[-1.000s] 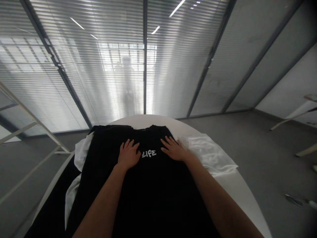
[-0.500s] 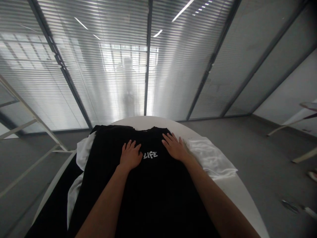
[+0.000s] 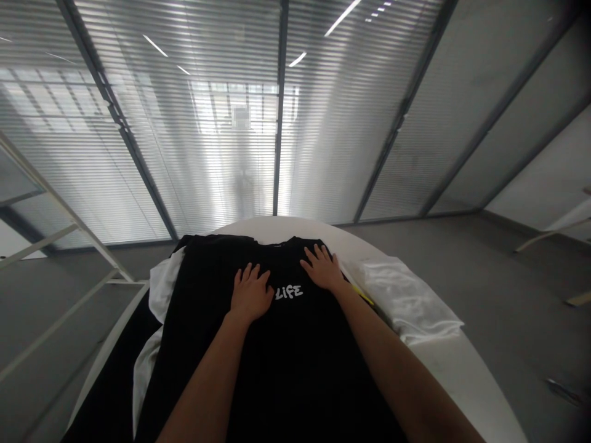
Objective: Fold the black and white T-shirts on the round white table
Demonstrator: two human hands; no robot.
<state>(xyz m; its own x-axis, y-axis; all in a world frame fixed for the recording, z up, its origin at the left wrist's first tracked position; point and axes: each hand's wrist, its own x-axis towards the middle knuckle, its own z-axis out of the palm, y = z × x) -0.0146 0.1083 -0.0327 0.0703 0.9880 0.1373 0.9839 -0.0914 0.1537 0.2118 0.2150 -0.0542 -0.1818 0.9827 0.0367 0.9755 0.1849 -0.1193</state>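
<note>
A black T-shirt (image 3: 295, 357) with white lettering on its chest lies spread over a round white table (image 3: 466, 375), its neckline at the far side. Flat on the chest, left of the lettering, rests my left hand (image 3: 252, 294), fingers spread. My right hand (image 3: 322, 267) lies on the shirt near its right shoulder, also with fingers apart. White cloth (image 3: 409, 295) sits on the table to the right of my right forearm. More white cloth (image 3: 161, 289) shows along the shirt's left side, with black fabric beside it.
A pale metal frame (image 3: 69, 215) stands at the left of the table. Behind the table runs a glass partition with blinds (image 3: 221, 154). A small yellow strip (image 3: 363, 294) shows beside my right forearm. Parts of furniture (image 3: 549, 235) stand at the far right.
The view has shifted a little. My right hand has moved slightly left on the shirt, and a yellow strip now shows beside the right forearm. Both hands stay spread on the cloth.
</note>
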